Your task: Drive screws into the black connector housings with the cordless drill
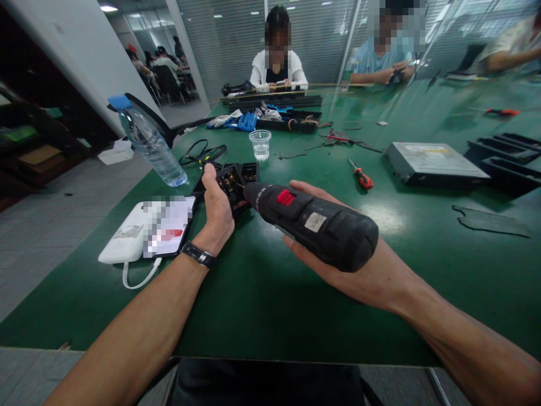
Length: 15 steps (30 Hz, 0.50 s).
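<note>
My right hand grips a black electric screwdriver with a red switch, its nose pointed left at a small black electronic part. My left hand holds that black part down on the green table, thumb on top. The driver's tip meets the part near my left fingers. A dark watch sits on my left wrist.
A white power bank and a phone lie to the left, with a tilted water bottle beyond. A plastic cup, a red-handled screwdriver and a grey drive lie farther off. Other people sit across the table.
</note>
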Available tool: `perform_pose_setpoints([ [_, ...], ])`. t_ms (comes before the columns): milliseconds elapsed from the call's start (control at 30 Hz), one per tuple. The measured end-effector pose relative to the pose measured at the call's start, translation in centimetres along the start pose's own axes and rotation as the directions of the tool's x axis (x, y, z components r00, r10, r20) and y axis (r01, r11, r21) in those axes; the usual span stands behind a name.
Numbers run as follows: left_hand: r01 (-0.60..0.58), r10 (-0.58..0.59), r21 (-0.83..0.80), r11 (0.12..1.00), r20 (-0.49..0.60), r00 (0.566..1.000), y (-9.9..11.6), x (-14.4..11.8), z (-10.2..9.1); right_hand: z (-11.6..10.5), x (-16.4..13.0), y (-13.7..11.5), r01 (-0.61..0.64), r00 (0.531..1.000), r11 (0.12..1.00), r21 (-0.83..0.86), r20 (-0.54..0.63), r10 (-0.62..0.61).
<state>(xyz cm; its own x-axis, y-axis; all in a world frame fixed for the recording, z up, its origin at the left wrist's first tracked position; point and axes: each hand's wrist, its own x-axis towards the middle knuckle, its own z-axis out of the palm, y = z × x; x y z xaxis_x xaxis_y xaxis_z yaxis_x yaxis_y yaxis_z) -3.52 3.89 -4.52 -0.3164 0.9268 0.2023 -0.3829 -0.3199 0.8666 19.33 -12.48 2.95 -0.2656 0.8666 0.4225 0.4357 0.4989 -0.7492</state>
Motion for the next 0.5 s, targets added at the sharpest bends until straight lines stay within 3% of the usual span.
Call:
perform_pose_setpoints([
  [500,0.05,-0.05,-0.003,0.999,0.001,0.999,-0.04,-0.14,0.01,0.08,0.01,-0.11,0.0,1.0,1.0,0.014,-0.006,0.001],
])
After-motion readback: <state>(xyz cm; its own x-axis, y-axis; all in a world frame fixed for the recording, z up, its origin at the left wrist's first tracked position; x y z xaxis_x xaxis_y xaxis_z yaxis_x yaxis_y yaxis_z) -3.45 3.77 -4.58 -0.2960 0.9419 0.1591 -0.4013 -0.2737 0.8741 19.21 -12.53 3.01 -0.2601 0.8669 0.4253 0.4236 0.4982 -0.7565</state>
